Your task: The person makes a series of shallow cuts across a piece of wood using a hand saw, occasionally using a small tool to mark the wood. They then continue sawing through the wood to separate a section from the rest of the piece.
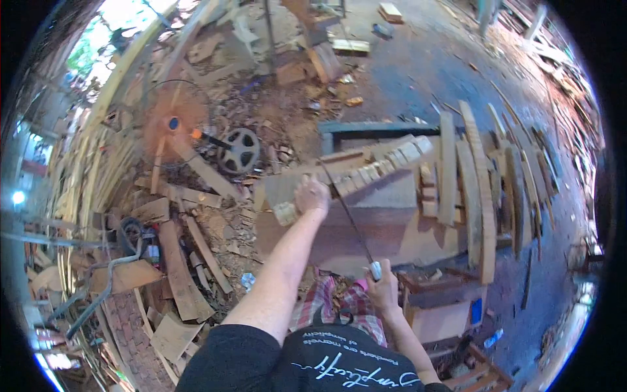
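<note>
Blade [354,223] points away-left, right fingers [385,277] clamped on its handle [375,270]; left fingers [308,189] clamp notched strip [373,173] slanting far-right.

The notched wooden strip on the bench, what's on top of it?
The left hand is on the notched wooden strip near one end, with a thin saw blade crossing beside it. The wood beneath the palm is covered.

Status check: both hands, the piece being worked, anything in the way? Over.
Left hand on notched wooden strip. Right hand gripping handsaw, blade across strip. Loose planks right of strip, apart from blade.
</note>
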A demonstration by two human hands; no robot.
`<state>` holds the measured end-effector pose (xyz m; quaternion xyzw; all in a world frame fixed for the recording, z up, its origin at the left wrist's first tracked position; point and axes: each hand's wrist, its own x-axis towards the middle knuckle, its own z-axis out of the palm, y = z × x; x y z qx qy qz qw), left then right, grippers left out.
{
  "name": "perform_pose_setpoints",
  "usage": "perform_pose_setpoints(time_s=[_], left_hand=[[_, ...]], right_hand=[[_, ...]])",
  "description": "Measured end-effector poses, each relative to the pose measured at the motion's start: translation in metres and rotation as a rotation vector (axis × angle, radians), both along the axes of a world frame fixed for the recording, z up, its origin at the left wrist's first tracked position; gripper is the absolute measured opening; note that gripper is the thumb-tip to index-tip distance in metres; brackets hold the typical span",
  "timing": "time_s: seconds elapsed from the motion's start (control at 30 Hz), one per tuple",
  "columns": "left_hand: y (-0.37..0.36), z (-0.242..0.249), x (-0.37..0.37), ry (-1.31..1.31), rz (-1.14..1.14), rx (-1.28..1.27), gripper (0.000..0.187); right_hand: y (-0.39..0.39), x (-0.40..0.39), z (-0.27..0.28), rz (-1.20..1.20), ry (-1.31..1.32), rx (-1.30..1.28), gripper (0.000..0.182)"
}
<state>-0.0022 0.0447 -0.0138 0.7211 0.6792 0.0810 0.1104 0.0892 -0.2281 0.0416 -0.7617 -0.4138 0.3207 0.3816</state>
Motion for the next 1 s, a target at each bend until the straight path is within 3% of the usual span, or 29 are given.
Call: perform_pose_setpoints(time_s=[0.07, 0.13, 0.2, 0.33, 0.4, 0.5, 0.63, 0.9, 1.0], left_hand=[[0.003, -0.003, -0.002, 0.024, 0.005, -0.074, 0.035], [0.003, -0.008, -0.001, -0.032, 0.015, -0.035, 0.036], [0.001, -0.005, 0.000, 0.003, 0.035, 0.034, 0.032], [0.000, -0.008, 0.003, -0.014, 0.072, 0.078, 0.030], [0.003, -0.004, 0.005, -0.024, 0.090, 0.044, 0.030], [0.002, -0.009, 0.003, -0.021, 0.044, 0.017, 0.030], [0.001, -0.012, 0.001, -0.005, 0.039, 0.080, 0.029], [0.000, -0.011, 0.002, -0.042, 0.074, 0.066, 0.028], [0.001, 0.000, 0.003, -0.024, 0.062, 0.038, 0.026]], right_hand=[[0.031, -0.002, -0.003, 0.009, 0.047, -0.040, 0.029], [0.069, -0.003, -0.017, 0.042, -0.110, 0.035, 0.029], [0.088, -0.003, -0.021, 0.045, -0.088, 0.029, 0.030], [0.021, 0.004, -0.027, 0.021, -0.094, 0.181, 0.021], [-0.015, 0.007, -0.011, 0.007, 0.012, 0.070, 0.019], [0.001, 0.006, -0.020, -0.001, -0.027, 0.000, 0.021], [0.089, -0.002, -0.049, -0.001, -0.116, 0.151, 0.024], [-0.018, 0.008, -0.022, -0.018, 0.024, 0.080, 0.023], [0.021, 0.005, -0.039, -0.007, -0.065, 0.034, 0.024]])
